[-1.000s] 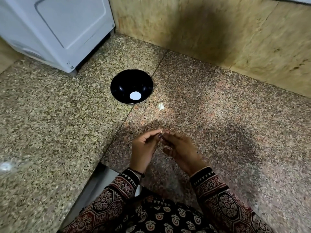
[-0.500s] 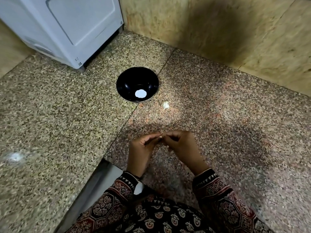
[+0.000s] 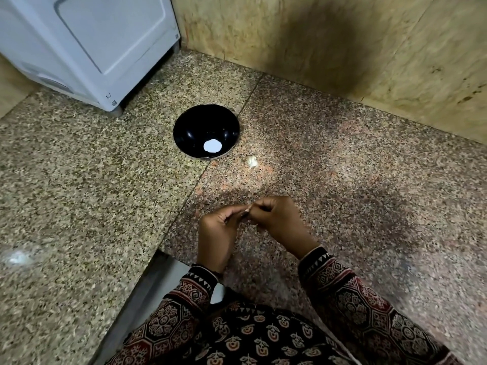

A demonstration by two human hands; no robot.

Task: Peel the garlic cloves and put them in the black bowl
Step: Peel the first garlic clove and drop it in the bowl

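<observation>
Left hand (image 3: 218, 233): fingers curled, tips pinching the garlic clove (image 3: 247, 210) from its left.
Right hand (image 3: 279, 222): fingers curled, pinching the same clove from its right.
Garlic clove: between both hands' fingertips, above the near middle of the desk (image 3: 79, 193); mostly hidden.
Handling: likely light, small and firm, with brittle papery skin; probably slick once bare. Best pinched at the ends, skin picked from a tip.
Black bowl (image 3: 192, 127): on the desk, far and left of the hands.
Loose garlic piece (image 3: 251, 162): near the bowl's right, not touching.
</observation>
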